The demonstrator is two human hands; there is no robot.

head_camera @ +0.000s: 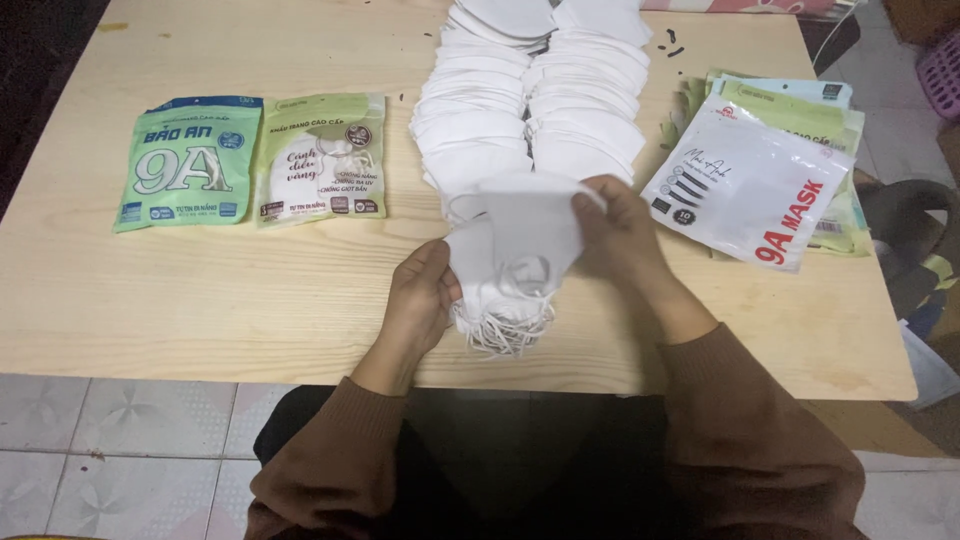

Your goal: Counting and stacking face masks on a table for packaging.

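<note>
A small stack of white face masks (515,250) is held over the worktop (200,290), pinched between left hand (420,300) and right hand (620,225). Light, soft, floppy; best gripped at folded edges.

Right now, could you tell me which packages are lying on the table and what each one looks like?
Green pouch: far left, flat rectangle, green with white panels.
Pale green pouch: just right of it, rectangular, clear window showing white.
White pouch: right side, tilted, white with red and black print.
Stack of green pouches: beneath the white pouch.
</note>
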